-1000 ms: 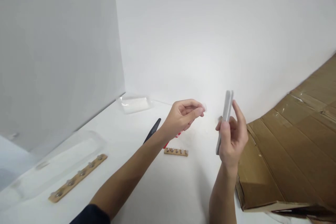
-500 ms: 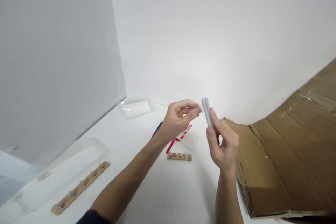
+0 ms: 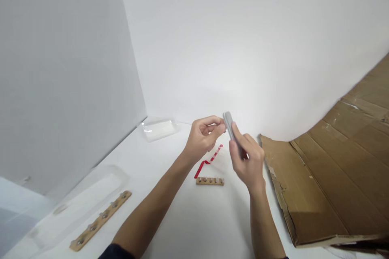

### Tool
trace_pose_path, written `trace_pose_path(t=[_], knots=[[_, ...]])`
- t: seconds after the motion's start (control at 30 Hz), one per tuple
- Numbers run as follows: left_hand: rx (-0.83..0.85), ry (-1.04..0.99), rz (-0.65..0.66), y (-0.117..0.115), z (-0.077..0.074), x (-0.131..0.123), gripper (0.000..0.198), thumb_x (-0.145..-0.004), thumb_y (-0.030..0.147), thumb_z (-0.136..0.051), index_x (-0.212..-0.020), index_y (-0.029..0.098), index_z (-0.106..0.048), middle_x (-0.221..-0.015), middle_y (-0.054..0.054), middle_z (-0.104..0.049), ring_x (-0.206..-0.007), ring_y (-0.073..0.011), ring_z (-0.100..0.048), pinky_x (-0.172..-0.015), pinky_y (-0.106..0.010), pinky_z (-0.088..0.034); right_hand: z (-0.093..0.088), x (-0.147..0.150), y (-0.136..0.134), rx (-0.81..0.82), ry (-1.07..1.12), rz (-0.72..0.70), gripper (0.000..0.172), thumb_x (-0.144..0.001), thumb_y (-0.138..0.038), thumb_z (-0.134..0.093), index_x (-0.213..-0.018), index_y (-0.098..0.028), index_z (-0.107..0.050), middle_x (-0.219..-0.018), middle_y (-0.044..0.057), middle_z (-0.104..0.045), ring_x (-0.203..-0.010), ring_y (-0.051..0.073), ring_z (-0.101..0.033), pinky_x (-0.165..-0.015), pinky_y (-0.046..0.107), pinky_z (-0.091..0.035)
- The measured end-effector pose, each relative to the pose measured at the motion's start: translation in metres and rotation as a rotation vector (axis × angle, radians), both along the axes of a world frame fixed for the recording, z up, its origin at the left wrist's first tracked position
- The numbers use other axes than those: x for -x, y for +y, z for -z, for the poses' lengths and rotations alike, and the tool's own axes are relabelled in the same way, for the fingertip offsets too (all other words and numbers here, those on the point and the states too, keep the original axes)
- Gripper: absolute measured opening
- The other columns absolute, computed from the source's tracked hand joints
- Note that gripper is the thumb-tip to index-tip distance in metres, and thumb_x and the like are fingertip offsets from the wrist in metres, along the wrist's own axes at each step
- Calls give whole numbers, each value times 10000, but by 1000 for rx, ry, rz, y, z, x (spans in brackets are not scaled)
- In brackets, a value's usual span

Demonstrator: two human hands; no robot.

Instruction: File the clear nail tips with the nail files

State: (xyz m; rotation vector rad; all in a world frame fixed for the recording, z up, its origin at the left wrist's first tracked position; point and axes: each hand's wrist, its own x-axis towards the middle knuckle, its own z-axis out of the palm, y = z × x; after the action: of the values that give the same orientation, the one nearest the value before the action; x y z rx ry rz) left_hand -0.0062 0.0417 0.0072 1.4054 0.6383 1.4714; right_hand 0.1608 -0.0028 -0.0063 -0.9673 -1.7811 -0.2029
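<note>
My right hand is closed around a slim grey bar-shaped tool that looks made of two layers. The index finger lies along its side and the tip points up and away. My left hand is pinched, thumb against index finger, right beside the tool's tip. Whatever sits between those fingertips is too small to make out. Below the hands lies a red strip with pale bands along its upper part. Its lower end meets a short wooden rail with several metal hooks or pegs.
A longer wooden rail with metal fittings lies at the left, beside clear plastic packaging. Another clear package rests near the back corner. Worn cardboard covers the right side. White walls rise behind.
The grey tool in my right hand has moved left, so its tip now meets my left fingertips. My left hand has shifted slightly left. The camera view has also shifted a little.
</note>
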Motion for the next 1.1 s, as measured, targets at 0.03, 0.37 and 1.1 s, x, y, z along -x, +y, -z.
trace_pose_path(t=[0.03, 0.37, 1.1], knots=[[8, -8, 1, 2, 1, 0, 368, -810, 496, -857, -822, 152, -727, -643, 22, -596, -366, -9, -318, -340, -209, -213, 1, 0, 1, -12, 20, 32, 444, -1053, -219, -513, -1464, -258, -677, -696, -41, -465, -581, 124, -439, -548, 251, -405], [114, -137, 112, 4, 2, -3, 415, -744, 490, -930, -802, 134, -725, -690, 25, -593, -401, 18, -309, -324, -125, -195, 2, -6, 2, 17, 35, -43, 462, -1048, -203, -530, -1494, -221, -648, -703, -41, -466, -599, 133, -455, -578, 257, -423], [292, -308, 352, -9, -6, -7, 316, -806, 351, -914, -796, 125, -694, -639, 75, -487, -415, 21, -189, -320, -44, -283, 4, 1, 4, -129, -25, -1, 482, -1077, -168, -517, -1549, -244, -579, -747, -15, -567, -599, 125, -495, -533, 266, -396]])
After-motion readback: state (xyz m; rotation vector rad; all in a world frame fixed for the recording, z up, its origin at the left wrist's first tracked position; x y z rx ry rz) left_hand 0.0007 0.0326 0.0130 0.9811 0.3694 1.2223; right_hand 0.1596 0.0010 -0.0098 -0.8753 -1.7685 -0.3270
